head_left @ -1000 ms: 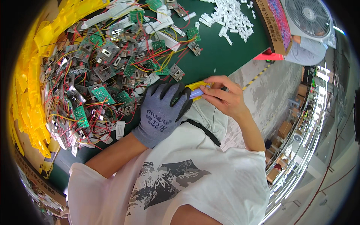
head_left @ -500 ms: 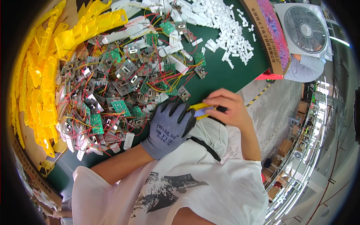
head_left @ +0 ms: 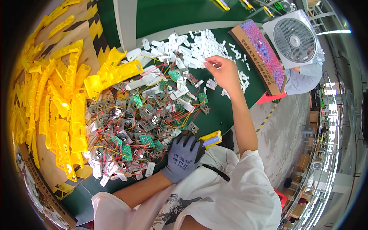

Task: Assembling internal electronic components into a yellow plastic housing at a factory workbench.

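Note:
My left hand (head_left: 183, 158), in a grey glove with black fingertips, is closed on one end of a yellow plastic housing (head_left: 217, 135). Inside that housing lies a purple cylinder (head_left: 210, 142). My bare right hand (head_left: 225, 74) is stretched out over the far side of the table. Its thumb and forefinger close on the end of a white plastic piece (head_left: 198, 63) at the edge of a heap of white plastic parts (head_left: 210, 43). Beside my left hand spreads a pile of wired green circuit boards (head_left: 146, 140) and metal parts.
Yellow plastic housings (head_left: 78, 122) are heaped at the left on a wooden board. A cardboard box (head_left: 264, 73) of pink and purple cylinders stands at the far right. Behind it are a white fan (head_left: 294, 40) and another person's sleeve (head_left: 304, 78).
My right hand has left the yellow housing and reached forward to the white parts. My left hand keeps hold of the housing. The view has shifted, showing more of the table's far side.

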Demonstrator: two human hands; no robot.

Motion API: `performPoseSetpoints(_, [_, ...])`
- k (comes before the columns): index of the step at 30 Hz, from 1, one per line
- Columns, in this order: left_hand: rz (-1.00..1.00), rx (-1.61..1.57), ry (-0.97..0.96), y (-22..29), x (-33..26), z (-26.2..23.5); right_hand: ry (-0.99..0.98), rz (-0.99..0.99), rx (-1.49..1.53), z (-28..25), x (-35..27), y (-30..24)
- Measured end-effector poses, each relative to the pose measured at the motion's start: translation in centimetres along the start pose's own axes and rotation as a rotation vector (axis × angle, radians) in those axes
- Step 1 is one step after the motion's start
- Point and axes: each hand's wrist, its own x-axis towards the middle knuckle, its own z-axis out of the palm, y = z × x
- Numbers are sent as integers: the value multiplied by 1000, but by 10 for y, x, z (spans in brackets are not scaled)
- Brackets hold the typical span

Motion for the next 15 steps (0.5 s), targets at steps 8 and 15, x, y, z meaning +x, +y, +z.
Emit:
performPoseSetpoints(8, [10, 12, 3, -3, 1, -4, -41, -130, -211, 12, 12, -15])
performPoseSetpoints(15, [0, 7, 1, -2, 3, -5, 106, -52, 60, 15, -2, 6])
